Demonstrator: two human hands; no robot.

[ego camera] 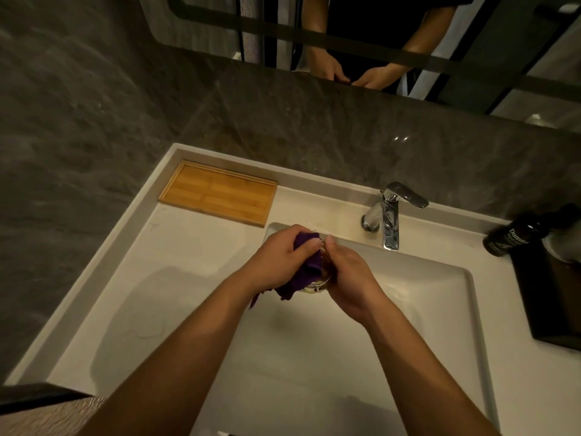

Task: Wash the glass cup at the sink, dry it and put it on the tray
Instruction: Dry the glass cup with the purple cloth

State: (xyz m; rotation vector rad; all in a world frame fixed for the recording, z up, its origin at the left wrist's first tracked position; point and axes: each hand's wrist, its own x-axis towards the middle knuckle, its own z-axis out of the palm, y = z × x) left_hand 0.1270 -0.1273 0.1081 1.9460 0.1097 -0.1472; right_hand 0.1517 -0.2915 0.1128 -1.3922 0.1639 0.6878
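**Drying the cup over the sink**

I am looking down at the sink (440,309), its white basin filling most of my view, and I am keeping both hands over it, I judge so that any drips fall into the basin and not on the counter (188,278). No water is running from the tap (390,215), which suits a drying step rather than washing.

The tray (217,191) is lying flat at the back left of the counter, bare and well apart from my hands; I read it as the waiting place for the cup once it is dry.

My right hand (349,278) is wrapping around the cup (317,283), fingers curled shut on its side, steadying it. My left hand (279,256) is closing on the cloth (301,272), a purple one, and pressing it against the cup, part of it seeming to go into the mouth. The cup is between the two hands, mostly hidden; only a bit of its glass base is showing.

At the far right a dark bottle (506,239) is standing on a black mat (553,322). Its label is reading "Dunster"; the smaller lines under it are too blurred for me to read.
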